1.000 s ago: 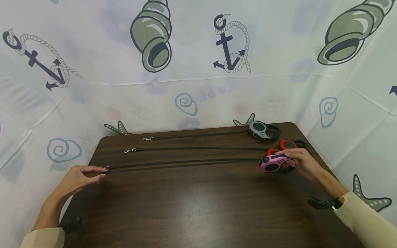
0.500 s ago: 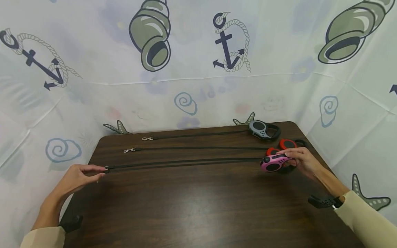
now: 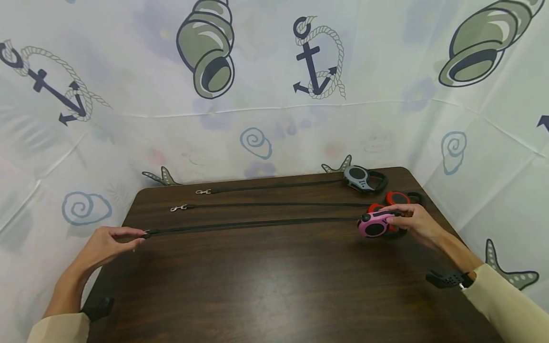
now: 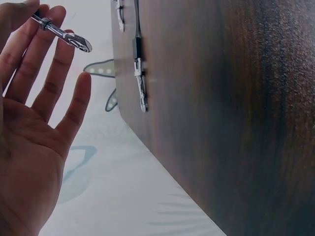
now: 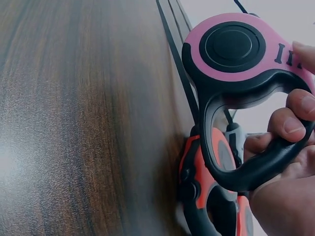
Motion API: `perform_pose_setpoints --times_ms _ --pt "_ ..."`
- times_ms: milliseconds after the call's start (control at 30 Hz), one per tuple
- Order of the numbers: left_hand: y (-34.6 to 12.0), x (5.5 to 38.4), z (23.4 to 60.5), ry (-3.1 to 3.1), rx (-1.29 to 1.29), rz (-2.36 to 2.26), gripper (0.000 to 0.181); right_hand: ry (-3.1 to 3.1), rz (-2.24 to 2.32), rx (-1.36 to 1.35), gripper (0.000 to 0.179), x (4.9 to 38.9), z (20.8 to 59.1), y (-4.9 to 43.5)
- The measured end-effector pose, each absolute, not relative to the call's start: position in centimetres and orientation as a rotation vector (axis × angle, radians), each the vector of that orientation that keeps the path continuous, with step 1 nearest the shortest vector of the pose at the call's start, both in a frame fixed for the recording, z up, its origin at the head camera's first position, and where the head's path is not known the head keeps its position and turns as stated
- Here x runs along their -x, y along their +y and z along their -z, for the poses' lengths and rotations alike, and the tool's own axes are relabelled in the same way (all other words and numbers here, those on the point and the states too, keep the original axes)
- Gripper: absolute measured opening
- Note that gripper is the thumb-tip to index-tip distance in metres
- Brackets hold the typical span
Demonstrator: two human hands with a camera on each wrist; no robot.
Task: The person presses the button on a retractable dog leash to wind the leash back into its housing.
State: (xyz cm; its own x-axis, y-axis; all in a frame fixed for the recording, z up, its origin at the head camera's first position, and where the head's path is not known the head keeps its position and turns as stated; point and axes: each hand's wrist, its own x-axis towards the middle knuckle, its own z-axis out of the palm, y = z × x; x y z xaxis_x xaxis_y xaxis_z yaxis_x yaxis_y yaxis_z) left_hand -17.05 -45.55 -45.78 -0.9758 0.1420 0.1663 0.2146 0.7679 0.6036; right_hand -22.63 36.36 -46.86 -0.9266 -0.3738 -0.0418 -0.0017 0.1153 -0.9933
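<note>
In the head view my right hand (image 3: 416,224) holds a pink retractable dog leash (image 3: 372,224) above the table's right side. The right wrist view shows its fingers curled through the black loop handle (image 5: 261,164), thumb at the pink case. Over at the left edge my left hand (image 3: 105,247) pinches the end of a black leash strap (image 3: 257,223) with thumb and forefinger. The strap stretches straight across to the pink case. A silver snap clip (image 4: 61,34) juts from that pinch in the left wrist view, the other fingers extended apart from it.
Red leash cases (image 3: 396,198) with black handles lie partly hidden behind my right hand. Farther back is a grey leash (image 3: 358,178). Their straps run leftward, with silver clips (image 3: 178,208) at the ends. Patterned white fabric (image 3: 274,71) surrounds the brown table (image 3: 266,286).
The pink leash has shifted slightly left and my right thumb now lies farther over its case. Two dark lines along the front strap have merged into one. My left hand has barely moved.
</note>
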Motion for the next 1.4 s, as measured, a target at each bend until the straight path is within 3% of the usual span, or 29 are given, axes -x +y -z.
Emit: perform_pose_setpoints --times_ms 267,1400 --pt "-45.2 17.1 45.4 -2.856 0.291 1.021 0.022 2.172 1.837 0.333 0.030 22.7 46.4 35.9" --pt "-42.0 18.2 44.7 -2.791 0.403 0.998 0.016 2.238 1.816 0.470 0.030 23.1 45.6 33.2"
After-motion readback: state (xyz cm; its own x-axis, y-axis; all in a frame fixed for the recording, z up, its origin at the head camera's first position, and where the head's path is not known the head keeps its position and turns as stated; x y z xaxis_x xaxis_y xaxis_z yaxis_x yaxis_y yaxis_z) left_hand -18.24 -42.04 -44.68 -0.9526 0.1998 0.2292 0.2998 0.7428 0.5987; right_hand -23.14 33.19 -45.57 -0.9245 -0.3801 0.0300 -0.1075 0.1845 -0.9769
